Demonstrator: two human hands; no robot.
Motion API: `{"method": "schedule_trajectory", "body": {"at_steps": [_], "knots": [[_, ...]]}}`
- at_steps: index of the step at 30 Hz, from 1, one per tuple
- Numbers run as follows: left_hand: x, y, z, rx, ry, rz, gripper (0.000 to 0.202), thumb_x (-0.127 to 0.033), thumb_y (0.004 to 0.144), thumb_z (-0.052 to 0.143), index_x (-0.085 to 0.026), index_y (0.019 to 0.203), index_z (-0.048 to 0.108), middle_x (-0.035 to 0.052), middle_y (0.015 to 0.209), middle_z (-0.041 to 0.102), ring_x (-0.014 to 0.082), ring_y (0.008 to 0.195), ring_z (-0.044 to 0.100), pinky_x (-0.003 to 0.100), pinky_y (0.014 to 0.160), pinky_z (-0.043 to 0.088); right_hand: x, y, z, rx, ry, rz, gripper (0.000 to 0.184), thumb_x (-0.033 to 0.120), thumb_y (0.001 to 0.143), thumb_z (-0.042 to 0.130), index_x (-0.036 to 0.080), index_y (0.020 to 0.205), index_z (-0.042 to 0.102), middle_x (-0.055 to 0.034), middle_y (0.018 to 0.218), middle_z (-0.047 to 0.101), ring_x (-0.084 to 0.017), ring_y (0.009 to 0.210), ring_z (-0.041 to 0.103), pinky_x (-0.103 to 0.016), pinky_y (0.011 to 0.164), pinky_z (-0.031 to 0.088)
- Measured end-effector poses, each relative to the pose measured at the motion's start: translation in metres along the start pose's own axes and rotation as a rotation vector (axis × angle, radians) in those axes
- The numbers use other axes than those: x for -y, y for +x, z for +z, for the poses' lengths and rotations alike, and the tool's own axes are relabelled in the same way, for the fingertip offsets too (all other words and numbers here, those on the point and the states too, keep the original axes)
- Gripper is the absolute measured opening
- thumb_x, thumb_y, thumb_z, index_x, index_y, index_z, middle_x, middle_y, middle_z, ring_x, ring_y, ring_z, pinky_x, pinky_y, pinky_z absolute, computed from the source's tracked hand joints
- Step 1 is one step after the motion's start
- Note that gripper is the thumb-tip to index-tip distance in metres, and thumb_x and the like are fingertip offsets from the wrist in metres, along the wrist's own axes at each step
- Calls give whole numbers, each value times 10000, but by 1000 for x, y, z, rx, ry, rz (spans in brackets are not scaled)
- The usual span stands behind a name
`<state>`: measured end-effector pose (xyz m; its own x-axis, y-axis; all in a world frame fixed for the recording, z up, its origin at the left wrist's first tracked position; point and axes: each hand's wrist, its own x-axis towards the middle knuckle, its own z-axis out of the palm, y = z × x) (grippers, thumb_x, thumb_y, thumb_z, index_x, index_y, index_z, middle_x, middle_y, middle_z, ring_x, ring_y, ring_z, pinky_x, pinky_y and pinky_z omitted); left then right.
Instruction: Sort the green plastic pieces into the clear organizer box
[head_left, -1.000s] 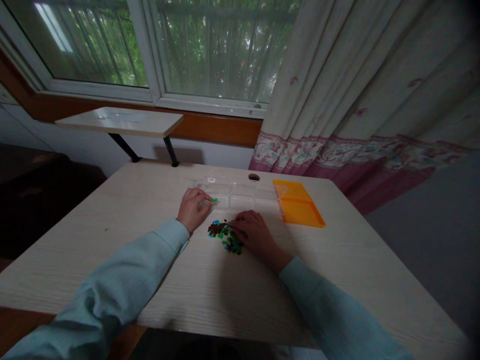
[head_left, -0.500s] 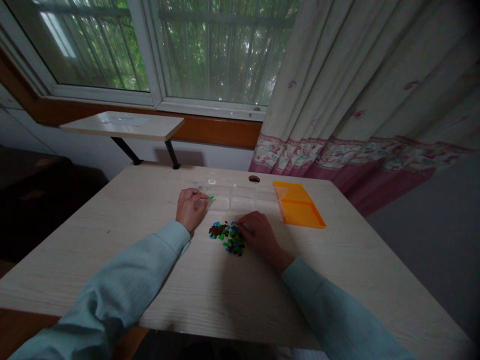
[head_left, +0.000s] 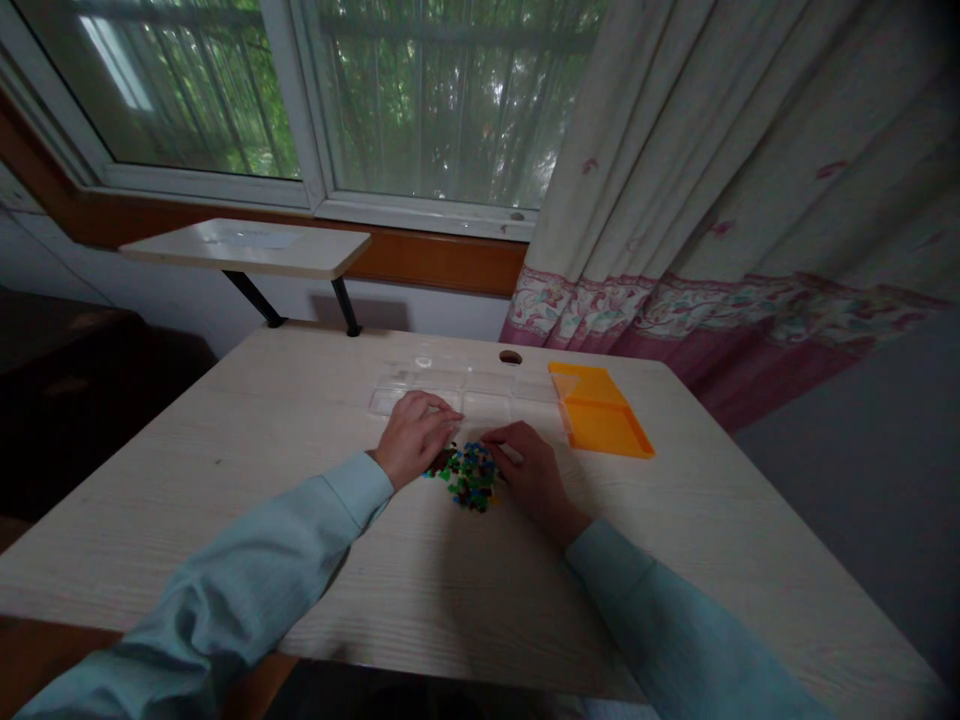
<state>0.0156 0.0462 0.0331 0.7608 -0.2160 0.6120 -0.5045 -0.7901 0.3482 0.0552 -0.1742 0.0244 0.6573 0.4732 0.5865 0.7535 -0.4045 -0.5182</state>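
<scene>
1. Near the middle of the pale wooden table, a small pile of coloured pieces in green, blue and dark tones lies between the two hands, on the near side of a clear compartment box.
2. On the left of the pile, the left hand rests palm down with its fingers curled over the heap's far-left edge and touching it. Whether a piece is pinched under those fingers cannot be told.
3. On the right, the right hand lies with bent fingers, its fingertips at the heap's far-right edge. Its thumb is hidden, so whether it is closed on a piece cannot be told either.
4. Just right of the clear box, and touching its right end, an orange lid lies open and flat.
5. Judged from this, the step in hand is picking through the heap: both hands are at the pieces and neither is over a compartment.
6. Lifting one piece would call for a fine fingertip pinch on a single chip at the heap's edge, without dragging its neighbours along. A short carry to the far side would bring it over the box, whose clear walls are hard to see against the table.
7. Beyond the table stand a small white shelf, a window and a patterned curtain.
</scene>
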Motion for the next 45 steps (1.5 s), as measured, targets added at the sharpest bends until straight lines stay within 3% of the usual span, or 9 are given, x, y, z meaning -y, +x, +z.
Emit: {"method": "schedule_trajectory", "body": {"at_steps": [7,13,17,23,27,30,36,40,45], "knots": [[-20,-1,9,169,-150,77,243,-263,929,424,-188,929,655,81,974,601,211,974,495,392,897,401,7,-3,2,-25,-129,-171,129,285,876,575,238,873,695,-43,798,638,-183,794,556,-346,743,446],[-14,-1,7,187,-263,108,227,-306,922,461,-195,918,659,67,900,611,187,907,520,359,847,418,10,-7,2,-50,-186,-203,128,291,874,568,230,882,680,-55,826,602,-186,812,539,-340,744,436],[-12,-2,7,179,-280,107,218,-344,905,502,-208,953,666,63,883,623,186,891,535,363,845,422,8,-7,3,-15,-191,-144,129,294,862,581,216,936,653,-73,901,599,-209,884,529,-363,801,434],[-4,-1,3,59,-183,63,212,-322,907,498,-214,971,669,56,876,633,187,897,536,366,837,430,3,-6,2,44,-182,-47,166,256,857,576,201,1006,625,-80,960,597,-228,948,521,-394,854,423],[16,0,-4,-70,-61,-1,188,-312,897,520,-210,932,673,48,848,630,181,872,528,369,841,429,-8,-6,-3,60,-161,9,194,195,864,542,198,1028,646,-78,949,608,-217,928,537,-379,830,437],[33,1,-8,-112,12,-54,199,-319,898,513,-209,918,678,51,839,635,189,873,529,380,849,430,-20,-5,-11,149,-160,20,172,204,865,548,199,978,677,-71,904,628,-205,881,551,-359,789,447],[46,2,-11,-140,62,-96,215,-341,894,509,-207,886,677,52,837,641,205,884,527,383,838,432,-30,-1,-28,397,-196,-112,152,196,849,577,211,928,706,-59,880,659,-186,852,569,-342,776,437],[43,2,-10,-136,68,-92,207,-341,893,515,-205,850,665,46,822,636,202,872,522,375,834,427,-31,-2,-29,438,-177,-123,214,197,868,555,223,1027,695,-64,903,658,-187,869,569,-341,790,458],[44,2,-9,-146,86,-111,203,-347,879,536,-204,803,657,45,802,632,205,863,524,375,830,418,-34,-3,-27,419,-170,-126,208,179,843,586,224,1003,710,-71,908,640,-185,860,563,-332,784,476]]}}
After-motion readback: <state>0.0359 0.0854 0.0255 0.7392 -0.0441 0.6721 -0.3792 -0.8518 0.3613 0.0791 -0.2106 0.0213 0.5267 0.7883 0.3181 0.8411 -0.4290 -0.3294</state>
